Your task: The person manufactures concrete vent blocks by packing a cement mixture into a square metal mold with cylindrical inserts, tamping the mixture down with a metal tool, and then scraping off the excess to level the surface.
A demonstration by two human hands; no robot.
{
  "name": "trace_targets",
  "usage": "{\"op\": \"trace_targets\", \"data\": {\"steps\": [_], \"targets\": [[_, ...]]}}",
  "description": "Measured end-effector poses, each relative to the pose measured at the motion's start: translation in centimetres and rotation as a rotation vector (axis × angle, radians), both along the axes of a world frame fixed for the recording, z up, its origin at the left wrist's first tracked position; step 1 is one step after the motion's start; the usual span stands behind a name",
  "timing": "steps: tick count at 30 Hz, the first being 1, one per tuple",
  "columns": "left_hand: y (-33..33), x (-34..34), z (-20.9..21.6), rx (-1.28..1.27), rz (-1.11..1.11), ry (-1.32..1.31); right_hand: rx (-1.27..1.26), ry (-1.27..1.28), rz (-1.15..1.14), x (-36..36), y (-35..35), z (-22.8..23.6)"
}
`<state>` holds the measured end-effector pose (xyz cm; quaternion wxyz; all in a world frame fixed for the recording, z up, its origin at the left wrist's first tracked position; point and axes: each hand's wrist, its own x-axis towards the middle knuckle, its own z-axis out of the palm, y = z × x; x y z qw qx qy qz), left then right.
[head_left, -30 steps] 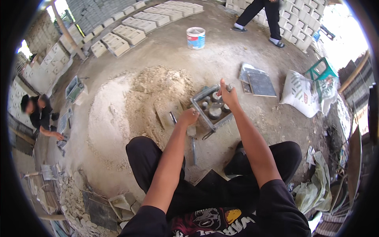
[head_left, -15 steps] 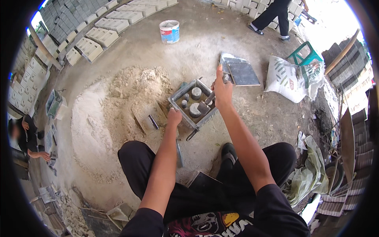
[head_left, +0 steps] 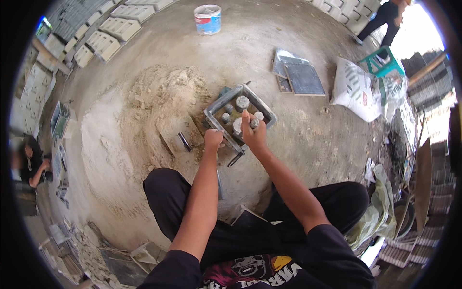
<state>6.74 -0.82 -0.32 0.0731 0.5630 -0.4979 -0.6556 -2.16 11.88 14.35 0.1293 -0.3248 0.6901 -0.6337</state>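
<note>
A grey rectangular metal mould (head_left: 265,107) sits on the ground in front of me, with several round, pale-topped posts (head_left: 242,102) standing inside. My right hand (head_left: 253,132) is over its near right part, wrapped round the handle (head_left: 254,124) of a hand tool. That tool's head is hidden under the hand. At the mould's near left wall my left hand (head_left: 213,138) is closed, with its fingers against the wall. Left of that hand, a dark shiny cylinder (head_left: 184,142) lies on a sand-dusted board (head_left: 174,130).
A sand heap (head_left: 163,91) rises on the left. Ahead stands a bucket (head_left: 208,20). Flat dark plates (head_left: 304,77), white sacks (head_left: 356,91) and a green stool (head_left: 383,61) are to the right. One person (head_left: 385,21) is far right, another (head_left: 32,159) far left.
My right hand has moved down and toward me with the tool, whose flat head showed inside the mould before. My left hand stays by the near left wall. The person at far right has moved.
</note>
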Motion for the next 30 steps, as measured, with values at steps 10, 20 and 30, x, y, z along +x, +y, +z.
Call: {"op": "trace_targets", "data": {"steps": [10, 20, 30], "targets": [[-0.3, -0.1, 0.1, 0.074, 0.097, 0.075, -0.066, 0.075, -0.060, 1.5, -2.2, 0.4], [2.4, -0.3, 0.8, -0.215, 0.126, -0.031, -0.180, -0.020, -0.206, 2.1, -5.5, 0.5], [1.3, 0.1, -3.1, -0.422, 0.050, -0.077, -0.114, 0.017, -0.068, 1.3, -8.9, -0.5]]}}
